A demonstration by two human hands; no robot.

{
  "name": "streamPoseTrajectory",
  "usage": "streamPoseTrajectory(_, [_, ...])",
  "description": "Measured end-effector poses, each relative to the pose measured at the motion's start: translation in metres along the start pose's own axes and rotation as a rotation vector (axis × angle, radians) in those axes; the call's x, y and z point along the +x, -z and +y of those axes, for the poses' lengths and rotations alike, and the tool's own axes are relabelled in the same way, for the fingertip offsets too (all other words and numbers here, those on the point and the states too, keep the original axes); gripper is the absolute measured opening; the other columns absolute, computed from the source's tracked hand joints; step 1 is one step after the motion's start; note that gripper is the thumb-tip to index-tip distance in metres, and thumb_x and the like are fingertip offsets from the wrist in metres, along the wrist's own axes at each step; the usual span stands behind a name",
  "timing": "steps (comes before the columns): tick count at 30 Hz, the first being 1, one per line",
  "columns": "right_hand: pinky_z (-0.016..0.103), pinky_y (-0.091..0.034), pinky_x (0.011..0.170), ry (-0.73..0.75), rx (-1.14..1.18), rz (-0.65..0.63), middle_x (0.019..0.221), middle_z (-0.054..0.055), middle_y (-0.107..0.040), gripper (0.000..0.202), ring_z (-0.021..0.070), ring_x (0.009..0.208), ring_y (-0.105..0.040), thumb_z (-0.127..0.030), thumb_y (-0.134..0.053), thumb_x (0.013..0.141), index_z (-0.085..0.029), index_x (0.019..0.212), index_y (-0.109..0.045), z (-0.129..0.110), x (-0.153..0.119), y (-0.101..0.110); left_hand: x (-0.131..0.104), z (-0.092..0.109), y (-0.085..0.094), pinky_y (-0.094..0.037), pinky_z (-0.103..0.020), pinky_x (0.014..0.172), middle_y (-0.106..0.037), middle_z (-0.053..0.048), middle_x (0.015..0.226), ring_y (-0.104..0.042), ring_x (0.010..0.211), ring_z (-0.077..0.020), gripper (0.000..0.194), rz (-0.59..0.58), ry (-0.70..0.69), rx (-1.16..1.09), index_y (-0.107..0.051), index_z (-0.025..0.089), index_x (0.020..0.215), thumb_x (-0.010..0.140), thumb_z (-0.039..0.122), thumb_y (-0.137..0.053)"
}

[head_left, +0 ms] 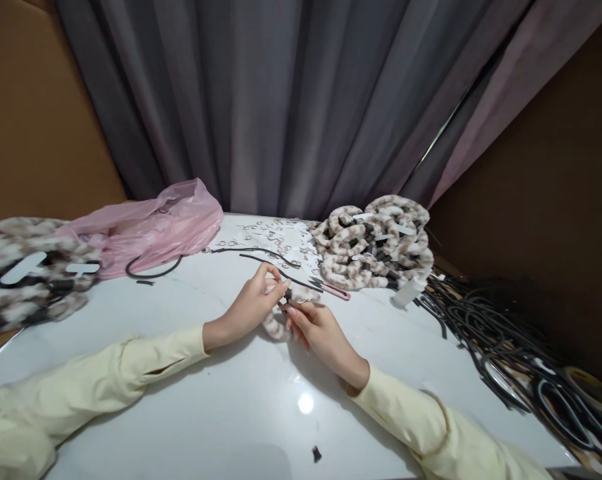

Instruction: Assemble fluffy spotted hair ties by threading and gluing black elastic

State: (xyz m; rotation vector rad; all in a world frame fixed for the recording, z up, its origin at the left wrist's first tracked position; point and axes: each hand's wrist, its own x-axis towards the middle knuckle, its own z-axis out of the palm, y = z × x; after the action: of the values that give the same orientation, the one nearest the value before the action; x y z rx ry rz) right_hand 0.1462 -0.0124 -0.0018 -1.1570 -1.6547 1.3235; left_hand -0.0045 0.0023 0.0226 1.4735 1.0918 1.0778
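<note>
Many furry rings [23, 297], with white tags, lie heaped at the far left, beside a pink plastic bag [161, 223]. One bent cord [155, 275] rests in front of the bag on the white surface [171, 413]. The left hand [245, 307] is nearly closed, thumb and finger pinching at the dark joint of a furry ring [275, 329], near the surface's middle; probably this steadies the small part. Behind it are spread small loops [271, 243] and thin black cords [275, 267], perhaps apart so that each is easy to pick. The right hand [331, 337] is also nearly closed, its fingertips at the same joint from the other side, which seems to give finer control. A dark scrap [316, 455] lies nearer the person. Further right come a pink-handled tool [338, 292], within easy reach, another furry heap [351, 250], a whitish bottle [409, 291] beside it, and tangled black cords [485, 327] along the edge.
</note>
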Motion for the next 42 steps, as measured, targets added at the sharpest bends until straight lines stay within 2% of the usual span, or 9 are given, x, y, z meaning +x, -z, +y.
streamPoseTrajectory(4, [0.021,-0.021,0.036,0.028,0.018,-0.048,0.038,-0.006,-0.036,0.035,0.0049,0.033,-0.029,-0.034,-0.045,0.087,-0.015,0.058,-0.050,-0.008,-0.005,-0.001,-0.007,0.000,-0.003,-0.028,-0.017,0.045,-0.041,0.009,0.055,-0.036,0.045,-0.0068,0.014,0.046,-0.235,0.269,-0.035,0.022,0.086,0.087,0.031,-0.045])
streamPoseTrajectory(11, [0.022,-0.020,0.038,0.018,0.116,-0.131,0.040,-0.006,-0.035,0.035,0.0055,0.034,-0.029,-0.036,-0.043,0.087,-0.016,0.058,-0.048,-0.010,-0.009,-0.007,-0.005,-0.007,-0.008,-0.031,-0.016,0.044,-0.041,0.008,0.058,-0.040,0.044,-0.0064,0.008,0.080,-0.408,0.340,-0.035,0.021,0.089,0.089,0.025,-0.042])
streamPoseTrajectory(16, [0.022,-0.020,0.041,0.012,0.155,-0.178,0.043,-0.005,-0.035,0.039,0.0062,0.039,-0.030,-0.042,-0.047,0.086,-0.015,0.057,-0.048,-0.012,-0.011,-0.007,0.003,-0.018,-0.002,-0.042,-0.022,0.057,-0.049,0.002,0.070,-0.048,0.060,-0.0113,0.007,0.162,-0.962,0.646,-0.039,0.020,0.088,0.088,0.016,-0.044])
streamPoseTrajectory(18, [0.022,-0.019,0.040,-0.013,0.198,-0.199,0.043,-0.006,-0.034,0.039,0.0059,0.038,-0.028,-0.044,-0.048,0.085,-0.015,0.058,-0.048,-0.014,-0.011,-0.006,0.005,-0.020,0.000,-0.044,-0.024,0.061,-0.051,0.000,0.072,-0.049,0.065,-0.0131,0.007,0.174,-1.060,0.733,-0.040,0.020,0.091,0.089,0.014,-0.043])
streamPoseTrajectory(24, [0.022,-0.018,0.040,-0.008,0.209,-0.155,0.046,-0.006,-0.034,0.038,0.0052,0.039,-0.027,-0.044,-0.050,0.084,-0.016,0.058,-0.044,-0.016,-0.012,-0.004,0.006,-0.018,0.002,-0.044,-0.025,0.063,-0.054,-0.002,0.075,-0.051,0.068,-0.0150,0.006,0.150,-0.898,0.828,-0.042,0.019,0.095,0.091,0.018,-0.039])
streamPoseTrajectory(29, [0.023,-0.020,0.042,0.022,0.143,-0.132,0.047,-0.006,-0.034,0.037,0.0064,0.043,-0.028,-0.045,-0.049,0.083,-0.016,0.060,-0.047,-0.017,-0.012,-0.004,0.007,-0.018,0.003,-0.042,-0.028,0.069,-0.056,-0.003,0.080,-0.052,0.074,-0.0171,0.012,0.022,-0.714,0.838,-0.045,0.019,0.092,0.093,0.022,-0.033])
streamPoseTrajectory(34, [0.023,-0.022,0.043,0.007,0.122,-0.154,0.045,-0.006,-0.031,0.034,0.0075,0.042,-0.027,-0.041,-0.047,0.085,-0.017,0.060,-0.046,-0.019,-0.013,-0.003,0.007,-0.018,0.004,-0.040,-0.030,0.071,-0.055,-0.005,0.078,-0.050,0.076,-0.0188,0.016,-0.056,-0.653,0.835,-0.047,0.018,0.088,0.093,0.022,-0.032])
streamPoseTrajectory(38, [0.024,-0.025,0.047,0.069,-0.104,-0.107,0.048,-0.004,-0.035,0.036,0.0089,0.046,-0.032,-0.032,-0.043,0.088,-0.017,0.055,-0.043,-0.017,-0.010,0.002,0.009,-0.016,0.005,-0.038,-0.030,0.068,-0.053,-0.005,0.073,-0.049,0.074,-0.0196,0.022,-0.108,-0.633,0.901,-0.046,0.018,0.078,0.093,0.023,-0.031])
streamPoseTrajectory(42, [0.024,-0.032,0.056,0.302,-0.463,0.013,0.063,0.001,-0.051,0.018,0.0118,0.058,-0.043,-0.019,-0.048,0.085,-0.015,0.069,-0.055,-0.014,-0.008,0.011,0.011,-0.017,0.007,-0.037,-0.030,0.067,-0.053,-0.005,0.072,-0.047,0.072,-0.0197,0.021,-0.174,-0.633,0.972,-0.045,0.017,0.076,0.091,0.017,-0.030])
